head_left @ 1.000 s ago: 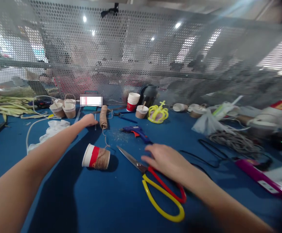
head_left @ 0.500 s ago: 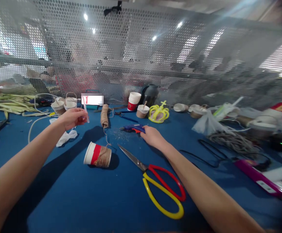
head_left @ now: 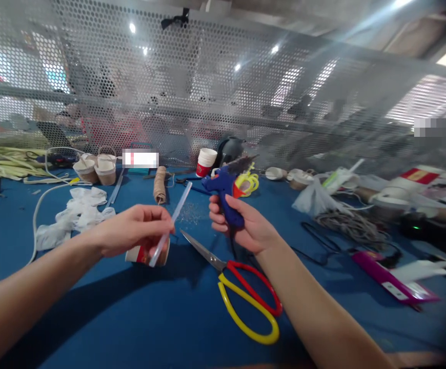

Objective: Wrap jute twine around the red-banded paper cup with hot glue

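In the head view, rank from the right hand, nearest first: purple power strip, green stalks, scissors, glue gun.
1. Glue gun: in the right hand.
2. Scissors: just below in view.
3. Purple power strip: right side.
4. Green stalks: far left.

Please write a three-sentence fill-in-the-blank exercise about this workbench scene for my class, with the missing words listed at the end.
1. While the left hand holds a translucent stick, the glue gun is in the ____ one.
2. The scissors have two handle loops, one red and one ____.
3. The red-and-white paper cup near the tip of the scissors is lying on its ____.

Missing words: right; yellow; side.
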The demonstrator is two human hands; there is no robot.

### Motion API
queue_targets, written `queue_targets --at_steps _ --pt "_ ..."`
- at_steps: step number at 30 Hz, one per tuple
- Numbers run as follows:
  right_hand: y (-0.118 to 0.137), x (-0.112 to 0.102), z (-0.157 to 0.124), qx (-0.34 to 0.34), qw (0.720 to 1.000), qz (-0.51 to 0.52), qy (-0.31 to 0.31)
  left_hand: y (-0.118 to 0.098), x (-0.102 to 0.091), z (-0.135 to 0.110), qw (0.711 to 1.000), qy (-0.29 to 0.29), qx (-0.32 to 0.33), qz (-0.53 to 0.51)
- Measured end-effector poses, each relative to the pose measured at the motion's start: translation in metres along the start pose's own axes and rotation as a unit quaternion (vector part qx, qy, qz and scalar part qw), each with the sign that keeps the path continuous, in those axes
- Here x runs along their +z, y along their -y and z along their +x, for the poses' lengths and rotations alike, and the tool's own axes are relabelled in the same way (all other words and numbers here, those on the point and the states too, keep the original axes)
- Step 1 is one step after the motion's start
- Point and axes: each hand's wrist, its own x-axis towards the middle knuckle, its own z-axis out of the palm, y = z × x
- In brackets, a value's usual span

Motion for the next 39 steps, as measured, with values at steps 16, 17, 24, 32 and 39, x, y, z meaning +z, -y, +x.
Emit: queue_targets --at_steps 16,17,24,32,39 --pt "-0.010 -0.009 -0.008 0.062 0.993 0.025 0.095 -0.004 0.008 -0.006 0.981 0.052 0.003 0.185" --pt "-0.010 -0.008 -0.009 0.061 0.993 0.018 0.095 -0.004 0.007 -0.006 0.981 0.049 0.001 0.186" --pt "-0.012 -0.006 -0.011 0.027 0.994 -0.055 0.087 -0.003 0.008 -0.006 0.984 0.038 -0.006 0.172" --pt "-0.013 -0.002 -0.017 -0.010 0.978 -0.188 0.090 0.004 0.014 -0.002 0.986 0.009 0.013 0.164" --pt "-0.012 0.002 -0.025 -0.046 0.941 -0.325 0.086 0.010 0.013 -0.001 0.985 0.020 0.063 0.158"
